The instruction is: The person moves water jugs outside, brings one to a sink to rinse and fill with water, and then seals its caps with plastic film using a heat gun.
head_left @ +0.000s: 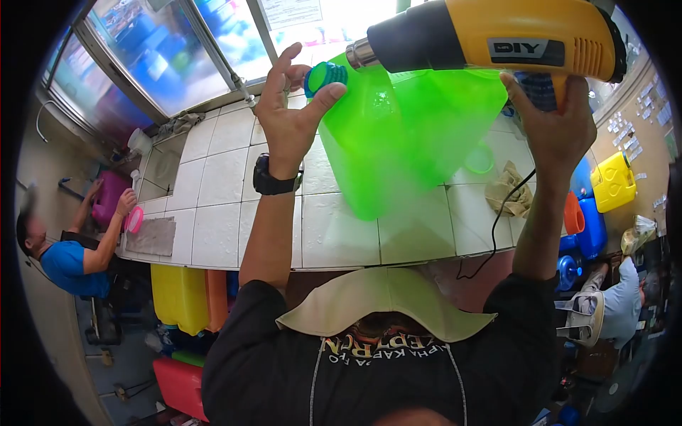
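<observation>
A large translucent green jug [376,149] sits on the white tiled counter [277,248]. At its upper left is a blue-green cap [326,78], with my left hand [291,106] around it, the thumb against its edge and some fingers raised. A yellow and black heat gun [497,42] hangs above the jug, its metal nozzle pointing left beside the cap. My right hand [558,117] is wrapped round the gun's handle, thumb toward the jug. A dark cord runs down from the gun over the counter.
A crumpled cloth [509,190] and a green ring [479,157] lie right of the jug. A sink [162,170] is at left, near a person in blue [71,263]. Another person [618,302] is at far right. Yellow [613,182] and blue jugs stand at right.
</observation>
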`<control>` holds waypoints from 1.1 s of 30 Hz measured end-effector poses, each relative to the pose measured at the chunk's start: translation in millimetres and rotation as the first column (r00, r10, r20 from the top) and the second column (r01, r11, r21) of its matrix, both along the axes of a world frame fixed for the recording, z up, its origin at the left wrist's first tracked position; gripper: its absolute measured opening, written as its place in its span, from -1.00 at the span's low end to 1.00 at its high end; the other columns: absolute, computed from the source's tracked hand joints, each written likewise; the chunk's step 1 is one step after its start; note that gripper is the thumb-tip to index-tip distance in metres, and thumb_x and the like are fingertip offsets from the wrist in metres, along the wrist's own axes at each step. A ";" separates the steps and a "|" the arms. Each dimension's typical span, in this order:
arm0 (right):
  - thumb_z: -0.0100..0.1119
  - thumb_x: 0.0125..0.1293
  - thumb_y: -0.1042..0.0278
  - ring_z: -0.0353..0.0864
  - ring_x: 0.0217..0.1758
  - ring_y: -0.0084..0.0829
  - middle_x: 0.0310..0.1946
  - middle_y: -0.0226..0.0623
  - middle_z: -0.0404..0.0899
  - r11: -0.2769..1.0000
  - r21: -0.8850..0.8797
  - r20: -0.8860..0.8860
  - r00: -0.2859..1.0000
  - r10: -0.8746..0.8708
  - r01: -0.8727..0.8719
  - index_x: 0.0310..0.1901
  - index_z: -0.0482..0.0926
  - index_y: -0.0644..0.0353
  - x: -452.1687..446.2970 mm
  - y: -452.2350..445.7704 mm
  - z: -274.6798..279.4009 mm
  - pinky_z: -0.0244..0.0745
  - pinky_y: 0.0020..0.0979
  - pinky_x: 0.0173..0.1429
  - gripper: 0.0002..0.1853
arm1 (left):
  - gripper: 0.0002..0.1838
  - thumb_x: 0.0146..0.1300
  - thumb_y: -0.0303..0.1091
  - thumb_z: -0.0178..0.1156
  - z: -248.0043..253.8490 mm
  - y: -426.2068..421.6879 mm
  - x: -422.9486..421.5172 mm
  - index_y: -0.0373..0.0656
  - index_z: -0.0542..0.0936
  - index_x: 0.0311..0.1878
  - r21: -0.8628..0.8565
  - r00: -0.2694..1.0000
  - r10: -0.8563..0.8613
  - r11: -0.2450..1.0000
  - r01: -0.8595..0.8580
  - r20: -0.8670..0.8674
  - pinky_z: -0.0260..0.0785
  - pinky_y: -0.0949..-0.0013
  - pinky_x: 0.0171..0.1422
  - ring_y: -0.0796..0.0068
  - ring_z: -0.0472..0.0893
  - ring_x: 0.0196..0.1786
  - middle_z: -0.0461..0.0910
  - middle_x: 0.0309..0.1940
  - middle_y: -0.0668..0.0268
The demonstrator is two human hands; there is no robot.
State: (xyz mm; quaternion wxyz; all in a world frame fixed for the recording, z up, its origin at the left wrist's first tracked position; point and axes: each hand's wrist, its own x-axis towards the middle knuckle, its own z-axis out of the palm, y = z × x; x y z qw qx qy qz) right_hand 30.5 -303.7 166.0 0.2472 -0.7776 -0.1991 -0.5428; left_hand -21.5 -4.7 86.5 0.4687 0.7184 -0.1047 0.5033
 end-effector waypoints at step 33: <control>0.53 -0.22 0.04 0.61 -0.46 -0.36 -0.47 -0.37 0.58 0.995 0.053 -0.070 0.993 0.090 -0.087 -0.25 0.48 0.14 13.2 -8.4 -14.1 0.48 -0.40 -0.35 -0.46 | -0.54 0.12 -0.12 0.24 19.8 12.7 -10.5 -0.12 0.54 0.06 0.273 0.999 -0.016 0.962 0.028 -0.046 0.29 0.39 -0.05 0.47 0.49 -0.13 0.55 -0.19 0.32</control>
